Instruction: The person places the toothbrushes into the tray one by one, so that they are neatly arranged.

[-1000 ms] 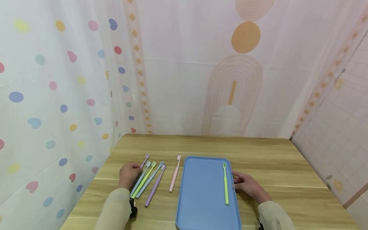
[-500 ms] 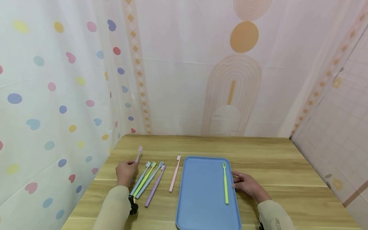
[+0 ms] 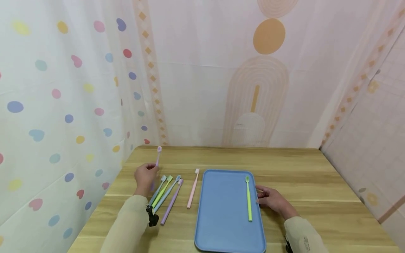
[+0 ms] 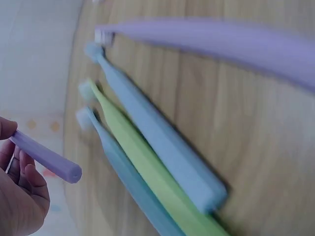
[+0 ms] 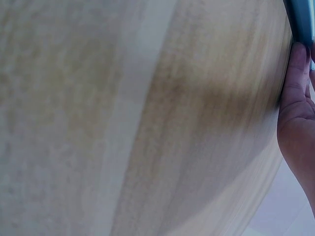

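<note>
L hand (image 3: 146,177) has its thumb + fingers pinching a light purple toothbrush (image 4: 47,156), head up w/ a slight tilt, held up off the table. Handle end pokes out below the fingers in the L wrist cam.

R hand (image 3: 274,203) is on the blue tray (image 3: 226,211), fingers pretty straight and touching the right-side rim, thumb a bit nearer the person. Can't tell if any fingertips go under the edge tbh.

Right by the L hand, on the table, there's a teal-blue brush (image 4: 136,182), then a green brush (image 4: 150,167), then a light blue brush (image 4: 165,140), close together. Next over is a darker purple brush (image 3: 172,202), then a pink brush (image 3: 192,191) just beside the tray's left edge, not touching.

Tray has a lime green brush (image 3: 248,198) lying lengthwise near the R-hand side, head at the far end.

Further out: wood-grain table (image 3: 316,182), beige sleeves, a black gadget (image 3: 152,216) at the L wrist, white curtain (image 3: 202,105) behind w/ a tan arch print, colored dots on the left bit.
</note>
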`<state>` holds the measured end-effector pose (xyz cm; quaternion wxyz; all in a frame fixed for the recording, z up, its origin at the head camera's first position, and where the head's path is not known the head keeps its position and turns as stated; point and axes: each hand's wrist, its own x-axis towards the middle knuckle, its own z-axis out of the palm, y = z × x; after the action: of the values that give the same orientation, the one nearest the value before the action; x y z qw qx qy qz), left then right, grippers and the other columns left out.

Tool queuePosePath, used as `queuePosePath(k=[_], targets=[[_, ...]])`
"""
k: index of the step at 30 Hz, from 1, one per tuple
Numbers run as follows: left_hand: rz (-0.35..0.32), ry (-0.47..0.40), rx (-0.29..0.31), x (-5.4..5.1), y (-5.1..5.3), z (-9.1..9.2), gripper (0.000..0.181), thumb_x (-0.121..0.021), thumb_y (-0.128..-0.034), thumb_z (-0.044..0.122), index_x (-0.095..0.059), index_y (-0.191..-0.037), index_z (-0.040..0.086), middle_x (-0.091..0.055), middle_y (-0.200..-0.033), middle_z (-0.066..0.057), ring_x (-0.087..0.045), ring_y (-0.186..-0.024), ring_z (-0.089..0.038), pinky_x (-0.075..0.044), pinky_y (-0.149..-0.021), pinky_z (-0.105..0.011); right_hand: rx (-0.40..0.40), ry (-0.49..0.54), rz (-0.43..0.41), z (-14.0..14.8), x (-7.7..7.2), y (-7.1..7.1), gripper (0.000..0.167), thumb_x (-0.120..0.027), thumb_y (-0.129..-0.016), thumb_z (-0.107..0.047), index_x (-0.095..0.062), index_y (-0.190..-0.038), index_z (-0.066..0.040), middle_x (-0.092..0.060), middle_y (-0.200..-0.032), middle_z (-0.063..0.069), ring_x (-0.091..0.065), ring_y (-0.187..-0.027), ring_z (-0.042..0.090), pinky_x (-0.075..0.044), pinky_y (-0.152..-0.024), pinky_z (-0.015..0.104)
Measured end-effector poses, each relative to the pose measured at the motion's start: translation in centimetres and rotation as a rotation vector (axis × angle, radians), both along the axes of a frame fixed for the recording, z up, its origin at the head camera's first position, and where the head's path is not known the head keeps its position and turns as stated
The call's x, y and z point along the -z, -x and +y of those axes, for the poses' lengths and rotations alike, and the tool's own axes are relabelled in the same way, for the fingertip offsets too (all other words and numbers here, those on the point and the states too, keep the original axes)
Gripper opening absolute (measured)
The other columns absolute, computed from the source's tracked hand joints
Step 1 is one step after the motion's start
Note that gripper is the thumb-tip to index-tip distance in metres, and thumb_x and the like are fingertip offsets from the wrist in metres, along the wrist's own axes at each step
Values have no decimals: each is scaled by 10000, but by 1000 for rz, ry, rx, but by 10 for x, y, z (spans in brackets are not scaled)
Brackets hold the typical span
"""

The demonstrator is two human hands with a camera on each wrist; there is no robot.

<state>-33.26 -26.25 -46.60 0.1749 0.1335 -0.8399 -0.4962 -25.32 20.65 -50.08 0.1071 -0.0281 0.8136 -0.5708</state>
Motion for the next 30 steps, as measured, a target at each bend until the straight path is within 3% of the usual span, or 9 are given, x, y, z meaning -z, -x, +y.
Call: queuePosePath(k=[8,14,25,30], targets=[[-20,-38,53,-12,3,34,209,-686,-898,116,-713,-1052,-22,-669,-952,-143,-576,-827,-230,-455,-693,-283,-31,2,-8,-4,-1,2,607,-660,-869,68,-410,-1417,141,-588,-1033,170,-585,-916,207,-552,-789,358],[-45,-95,125,-19,5,58,230,-684,-904,120,-702,-1084,-21,-660,-972,-133,-578,-826,-210,-469,-687,-270,-23,21,-1,-6,2,2,610,-650,-848,106,-411,-1406,157,-591,-1004,155,-581,-910,200,-548,-789,347],[-1,-215,182,-23,4,104,198,-725,-849,48,-713,-1021,-50,-659,-886,-98,-578,-781,-172,-476,-658,-238,-14,20,-2,-9,2,0,600,-649,-858,101,-418,-1409,148,-577,-994,147,-566,-900,201,-545,-785,350],[1,-311,221,-21,1,125,179,-728,-856,31,-709,-1017,-46,-645,-872,-87,-574,-767,-161,-488,-648,-247,-9,24,2,-9,1,0,591,-644,-862,105,-416,-1405,154,-576,-984,146,-574,-875,199,-551,-769,348]])
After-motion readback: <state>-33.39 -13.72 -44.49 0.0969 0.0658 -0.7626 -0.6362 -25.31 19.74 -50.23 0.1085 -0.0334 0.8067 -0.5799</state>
